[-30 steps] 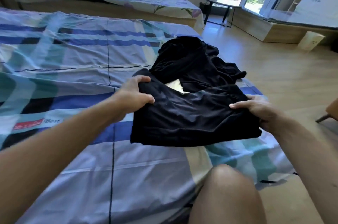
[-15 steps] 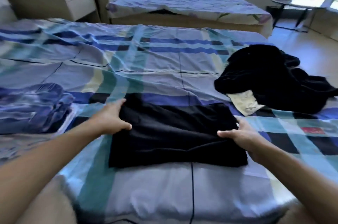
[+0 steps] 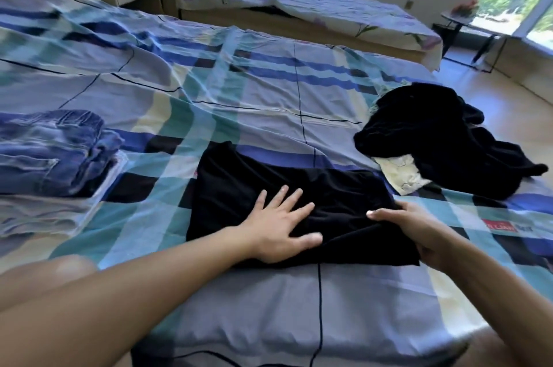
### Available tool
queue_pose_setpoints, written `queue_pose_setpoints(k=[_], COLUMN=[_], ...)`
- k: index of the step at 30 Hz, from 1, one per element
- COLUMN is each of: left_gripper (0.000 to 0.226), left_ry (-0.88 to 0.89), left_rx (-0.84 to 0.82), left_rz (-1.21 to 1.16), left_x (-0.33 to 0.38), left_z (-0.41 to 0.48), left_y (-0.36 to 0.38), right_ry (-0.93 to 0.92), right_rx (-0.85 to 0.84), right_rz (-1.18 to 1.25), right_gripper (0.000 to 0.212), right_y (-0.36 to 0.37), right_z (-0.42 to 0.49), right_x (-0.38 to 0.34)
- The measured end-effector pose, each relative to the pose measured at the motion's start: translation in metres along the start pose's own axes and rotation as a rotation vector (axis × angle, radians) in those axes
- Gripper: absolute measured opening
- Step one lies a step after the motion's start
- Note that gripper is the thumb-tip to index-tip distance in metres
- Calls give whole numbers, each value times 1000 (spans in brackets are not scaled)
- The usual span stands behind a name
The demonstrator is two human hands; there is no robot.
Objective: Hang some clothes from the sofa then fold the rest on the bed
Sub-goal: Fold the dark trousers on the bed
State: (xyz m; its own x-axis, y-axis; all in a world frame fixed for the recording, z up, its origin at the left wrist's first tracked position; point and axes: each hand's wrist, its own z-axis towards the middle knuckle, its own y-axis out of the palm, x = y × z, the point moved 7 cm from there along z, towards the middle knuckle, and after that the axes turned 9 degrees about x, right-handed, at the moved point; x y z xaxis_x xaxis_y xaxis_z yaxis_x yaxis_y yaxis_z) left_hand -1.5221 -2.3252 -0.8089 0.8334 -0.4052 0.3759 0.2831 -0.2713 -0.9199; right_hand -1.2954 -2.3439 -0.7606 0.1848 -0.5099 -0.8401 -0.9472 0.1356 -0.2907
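On the plaid bed (image 3: 269, 103), your left hand (image 3: 281, 223) presses flat, fingers spread, on the black garment (image 3: 269, 187); your right hand (image 3: 419, 229) grips its edge.

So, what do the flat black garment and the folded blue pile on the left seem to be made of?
Black garment: probably a soft, thin knit, matte; it lies limp with shallow wrinkles and no shine.
Folded jeans: denim, faded blue wash; pale worn streaks and stitched seams show.
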Motion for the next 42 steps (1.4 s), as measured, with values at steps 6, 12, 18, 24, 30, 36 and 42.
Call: queue_pose_setpoints(k=[6, 12, 18, 24, 30, 36, 42], left_gripper=[58, 63, 55, 85, 47, 61, 107], left_ry=[-298, -495, -714, -536, 122, -214, -737], left_rx=[203, 170, 415, 479, 353, 159, 364], left_rz=[-1155, -1448, -924, 13, 151, 154, 10], left_x=[-19, -77, -148, -137, -87, -133, -142], left_z=[-8, -35, -56, -54, -8, 18, -26], left_y=[-96, -119, -91, -119, -88, -62, -96], right_ry=[-365, -554, -686, -887, -801, -707, -442], right_rx=[74, -224, -211, 1, -54, -34, -22], right_rz=[-227, -446, -480, -842, -894, -751, -169], right_gripper=[33, 56, 25, 70, 99, 86, 51], right_y=[44, 166, 216, 197, 205, 198, 161], right_z=[-35, -78, -62, -35, -27, -37, -19], right_x=[-99, -139, -105, -52, -7, 12, -6])
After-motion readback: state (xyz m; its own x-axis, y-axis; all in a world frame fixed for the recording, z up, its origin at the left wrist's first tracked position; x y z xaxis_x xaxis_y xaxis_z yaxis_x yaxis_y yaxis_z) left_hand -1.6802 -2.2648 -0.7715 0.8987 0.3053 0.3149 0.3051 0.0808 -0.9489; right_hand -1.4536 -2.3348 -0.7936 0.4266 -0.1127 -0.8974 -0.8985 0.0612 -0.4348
